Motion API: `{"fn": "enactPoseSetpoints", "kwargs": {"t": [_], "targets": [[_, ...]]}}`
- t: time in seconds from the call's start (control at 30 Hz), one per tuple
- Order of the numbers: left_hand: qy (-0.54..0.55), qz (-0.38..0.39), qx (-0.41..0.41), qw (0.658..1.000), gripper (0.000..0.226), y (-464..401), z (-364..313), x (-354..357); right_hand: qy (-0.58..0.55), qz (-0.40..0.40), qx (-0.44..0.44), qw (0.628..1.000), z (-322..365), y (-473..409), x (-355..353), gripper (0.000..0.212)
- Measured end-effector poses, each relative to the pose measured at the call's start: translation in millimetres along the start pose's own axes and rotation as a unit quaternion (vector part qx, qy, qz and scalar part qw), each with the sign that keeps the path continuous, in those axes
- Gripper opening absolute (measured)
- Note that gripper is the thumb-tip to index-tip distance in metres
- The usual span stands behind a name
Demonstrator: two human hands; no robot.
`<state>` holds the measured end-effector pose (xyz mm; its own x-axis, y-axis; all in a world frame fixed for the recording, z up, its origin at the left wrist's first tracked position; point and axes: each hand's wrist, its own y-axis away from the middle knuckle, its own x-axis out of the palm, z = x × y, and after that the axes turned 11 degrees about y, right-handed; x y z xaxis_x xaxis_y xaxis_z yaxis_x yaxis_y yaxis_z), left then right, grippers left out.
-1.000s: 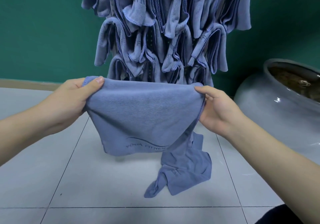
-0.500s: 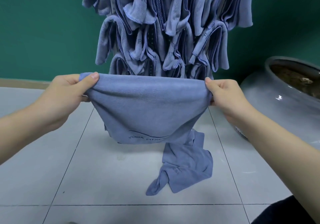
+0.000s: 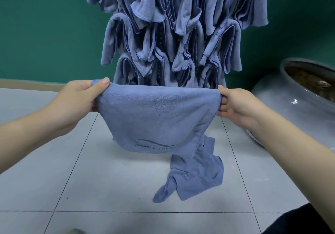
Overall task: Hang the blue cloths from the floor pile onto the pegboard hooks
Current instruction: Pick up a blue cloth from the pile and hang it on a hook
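Both hands raised at chest level, holding one blue cloth stretched between them. Left hand pinches the cloth's left top corner, thumb on top, fingers curled beneath. Right hand pinches the right top corner the same way. Cloth hangs folded over, faint "YOGA FITNESS" lettering near its lower edge. Behind it, many blue cloths already hanging in bunched rows on the pegboard; hooks hidden under fabric. One crumpled cloth on the floor, on grey tiles, just below the held one. Large grey glazed pot at right, against the green wall.
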<state>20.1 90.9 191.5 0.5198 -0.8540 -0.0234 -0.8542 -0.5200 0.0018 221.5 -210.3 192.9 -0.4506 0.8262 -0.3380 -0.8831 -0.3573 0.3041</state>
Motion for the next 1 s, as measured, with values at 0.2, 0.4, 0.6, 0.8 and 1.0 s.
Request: {"fn": "enactPoseSetpoints", "kwargs": {"t": [0.2,0.4,0.6,0.8,1.0], "targets": [[0.010,0.067,-0.027,0.997,0.038,-1,-1,-4,-0.087,0.077,0.045,0.992,0,0,-1,0.028],[-0.013,0.054,-0.022,0.998,0.031,-3,-2,-10,-0.071,0.075,0.048,0.994,-4,0,2,0.021],[-0.033,0.000,-0.034,0.999,0.027,-7,6,-19,-0.121,0.055,0.048,0.990,-1,1,3,0.013],[0.019,-0.057,0.014,0.998,0.030,-8,1,-17,-0.121,0.093,-0.009,0.988,5,7,3,0.015],[0.103,-0.062,0.016,0.993,0.030,-8,-6,-14,-0.104,0.036,-0.066,0.992,4,6,4,0.019]]}}
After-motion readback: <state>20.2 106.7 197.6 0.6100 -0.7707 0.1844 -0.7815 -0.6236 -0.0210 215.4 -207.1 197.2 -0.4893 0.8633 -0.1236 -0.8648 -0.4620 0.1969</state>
